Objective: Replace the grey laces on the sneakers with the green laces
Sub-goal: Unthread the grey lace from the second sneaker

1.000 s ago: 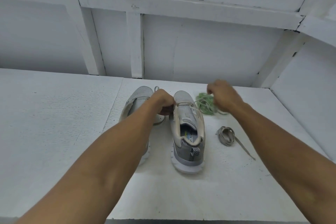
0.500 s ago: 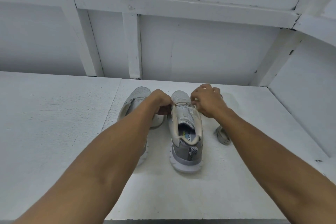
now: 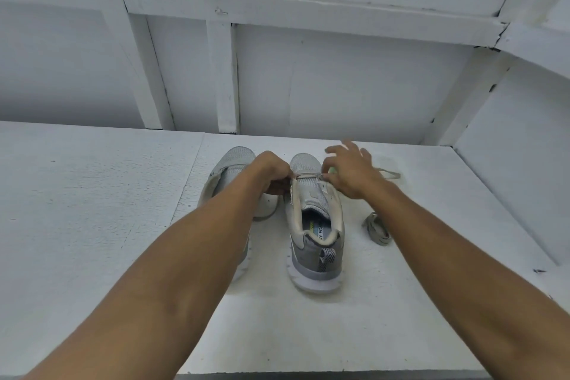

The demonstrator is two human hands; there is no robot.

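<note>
Grey lace (image 3: 307, 175): one bar across the front eyelets of the centre sneaker, toward its 12 o'clock end.
Centre sneaker (image 3: 314, 225): upright on the white table, heel at 6 o'clock, toe at 12, tongue bare below the single bar.
Left hand (image 3: 273, 173): fingers curled, pinching the grey lace at the sneaker's 9 o'clock edge.
Right hand (image 3: 351, 171): at the sneaker's 2 o'clock, fingers spread and blurred; whether the thumb grips the lace end cannot be told.
Green lace (image 3: 332, 170): only a sliver shows under the right hand.
Loose strand (image 3: 390, 175): grey, lying on the table and running out from behind the right hand toward 3 o'clock.
Second sneaker (image 3: 236, 160): just beside the first at 9 o'clock, mostly hidden by the left forearm.
Coiled grey lace (image 3: 377, 230): on the table at 3 o'clock of the centre sneaker, apart from it.
Table (image 3: 92, 225): white, rough-textured.
Wall (image 3: 339, 86): white panels with battens, at 12 o'clock.
</note>
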